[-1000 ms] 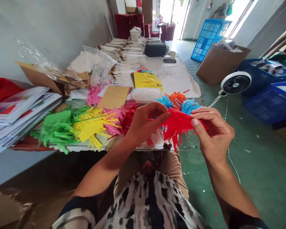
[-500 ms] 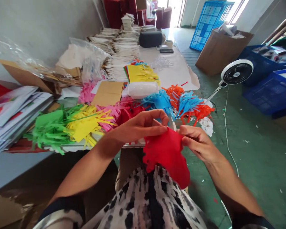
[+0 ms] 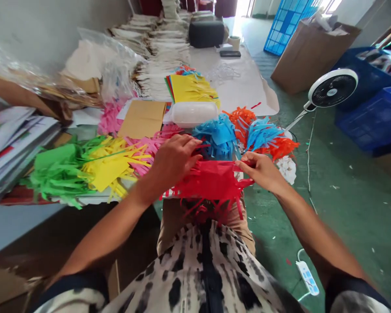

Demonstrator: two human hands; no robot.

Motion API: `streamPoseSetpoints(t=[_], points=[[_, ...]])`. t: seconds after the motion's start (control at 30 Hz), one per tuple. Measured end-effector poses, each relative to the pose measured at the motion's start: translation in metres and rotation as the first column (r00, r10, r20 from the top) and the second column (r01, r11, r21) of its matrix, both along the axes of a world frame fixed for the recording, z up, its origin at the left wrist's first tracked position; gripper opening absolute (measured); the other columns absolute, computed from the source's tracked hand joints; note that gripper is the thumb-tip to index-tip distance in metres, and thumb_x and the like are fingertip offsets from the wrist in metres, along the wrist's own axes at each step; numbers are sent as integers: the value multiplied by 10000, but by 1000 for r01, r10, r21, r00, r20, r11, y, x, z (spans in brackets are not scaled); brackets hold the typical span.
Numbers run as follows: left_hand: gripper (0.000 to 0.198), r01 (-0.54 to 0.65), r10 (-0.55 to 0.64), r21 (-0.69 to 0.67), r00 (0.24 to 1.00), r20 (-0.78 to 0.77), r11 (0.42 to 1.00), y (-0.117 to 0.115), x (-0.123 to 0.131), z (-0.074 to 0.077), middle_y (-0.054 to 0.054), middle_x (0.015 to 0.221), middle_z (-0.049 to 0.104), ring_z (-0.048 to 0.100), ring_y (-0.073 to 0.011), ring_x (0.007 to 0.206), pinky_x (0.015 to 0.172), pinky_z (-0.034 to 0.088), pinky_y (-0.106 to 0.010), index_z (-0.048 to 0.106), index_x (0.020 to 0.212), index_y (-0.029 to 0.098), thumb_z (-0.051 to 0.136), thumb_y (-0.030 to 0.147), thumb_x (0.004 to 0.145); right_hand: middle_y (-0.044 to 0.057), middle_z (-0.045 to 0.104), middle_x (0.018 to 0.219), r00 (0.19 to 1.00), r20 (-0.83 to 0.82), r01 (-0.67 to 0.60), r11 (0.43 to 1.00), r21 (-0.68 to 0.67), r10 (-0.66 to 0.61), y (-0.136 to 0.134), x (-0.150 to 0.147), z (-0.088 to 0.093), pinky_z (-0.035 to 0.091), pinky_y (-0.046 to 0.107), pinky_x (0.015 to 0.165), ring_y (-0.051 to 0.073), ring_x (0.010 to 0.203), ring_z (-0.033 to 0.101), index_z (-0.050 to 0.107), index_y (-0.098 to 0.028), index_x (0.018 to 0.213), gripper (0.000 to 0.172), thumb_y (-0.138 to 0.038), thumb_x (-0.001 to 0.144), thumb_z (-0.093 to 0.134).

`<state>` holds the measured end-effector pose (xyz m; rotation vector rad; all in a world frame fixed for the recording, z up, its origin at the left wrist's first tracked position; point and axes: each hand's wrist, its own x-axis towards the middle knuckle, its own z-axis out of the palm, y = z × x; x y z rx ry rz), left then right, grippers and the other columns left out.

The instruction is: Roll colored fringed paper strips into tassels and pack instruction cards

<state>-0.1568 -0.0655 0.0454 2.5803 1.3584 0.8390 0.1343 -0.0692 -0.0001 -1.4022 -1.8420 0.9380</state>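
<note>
Red fringed tissue paper is spread between my hands at the table's front edge, its cut strips hanging over my lap. Its upper right corner is pinched between the thumb and fingers of my right hand. My left hand curls over the left end of the paper, with red strips showing at its fingertips; part of its grip is hidden. Just beyond the paper lies a blue fringed bundle. Yellow fringed paper and green fringed paper lie to the left of my left hand.
A white plastic box, a brown paper sheet and a yellow fringed stack lie farther back. Orange fringes hang at the table's right edge. A white fan stands on the right, and a power strip lies on the floor.
The red paper has gone from bunched up and hanging to spread out sideways, its fringe now showing. My left hand has moved left and turned palm down; my right hand has risen slightly.
</note>
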Motion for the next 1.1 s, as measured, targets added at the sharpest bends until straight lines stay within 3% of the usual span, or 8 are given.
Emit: streamPoseSetpoints(t=[0.17, 0.23, 0.33, 0.5, 0.63, 0.77, 0.97, 1.1], points=[[709, 312, -315, -70, 948, -38, 947, -44, 30, -52, -151, 1502, 630, 562, -335, 1428, 1260, 415, -573, 561, 1507, 213, 782, 500, 898, -16, 577, 609, 954, 282, 90, 995, 51, -101, 8, 3, -31, 368, 319, 609, 170, 578, 526, 592, -230, 774, 285, -460, 940, 618], [683, 267, -273, -80, 960, -66, 960, -57, 40, -74, -170, 1564, 582, 529, -340, 1480, 1280, 405, -569, 532, 1538, 175, 755, 313, 907, 31, 675, 721, 945, 307, 88, 993, 84, -110, 0, 4, -30, 446, 362, 673, 219, 660, 613, 653, -220, 905, 264, -476, 949, 604], [516, 146, -147, -16, 988, -44, 989, -64, 49, -95, -155, 1447, 687, 648, -305, 1363, 1208, 516, -508, 637, 1433, 158, 613, 101, 920, 171, 715, 1290, 940, 333, -19, 961, 275, -76, -24, 2, -22, 510, 547, 992, 357, 1159, 676, 610, -209, 1340, 513, -528, 939, 631], [358, 68, -72, 108, 997, 30, 992, -60, 52, -94, -154, 1302, 769, 741, -280, 1191, 1078, 620, -444, 707, 1312, 102, 588, 123, 975, 177, 250, 1759, 876, 483, -202, 903, 380, -7, -67, -22, -26, 167, 722, 1278, 424, 1607, 272, 193, -292, 1686, 999, -545, 873, 714], [331, 156, -145, 241, 988, -62, 958, -64, 52, -94, -161, 1287, 775, 744, -260, 1194, 1110, 601, -417, 711, 1278, 65, 563, 82, 983, 173, 432, 1673, 834, 484, 3, 879, 476, -264, -63, -38, -46, 205, 656, 1287, 368, 1542, 408, 231, -214, 1672, 951, -261, 816, 641], [360, 145, -99, 260, 978, -181, 955, -70, 47, -103, -175, 1302, 765, 727, -274, 1232, 1117, 593, -423, 706, 1287, 44, 510, 31, 985, 83, 708, 1412, 798, 494, 32, 844, 536, -344, -46, -6, -52, 293, 611, 1249, 334, 1370, 591, 616, -265, 1408, 628, -148, 791, 607], [355, 111, -65, 191, 971, -230, 975, -77, 52, -111, -151, 1282, 762, 721, -260, 1182, 1096, 592, -383, 700, 1316, 65, 550, 76, 994, 123, 726, 1368, 878, 295, 205, 853, 480, -377, -57, 93, -8, 475, 596, 1134, 356, 1321, 649, 719, -281, 1317, 515, -205, 813, 649], [360, 91, -69, 68, 960, -270, 994, -80, 66, -110, -148, 1209, 750, 706, -247, 1128, 1020, 610, -378, 674, 1352, 79, 553, 119, 1015, 108, 486, 1632, 981, 25, 150, 836, 527, -191, -89, 78, 26, 370, 616, 1247, 356, 1523, 455, 595, -339, 1504, 599, -359, 908, 640]])
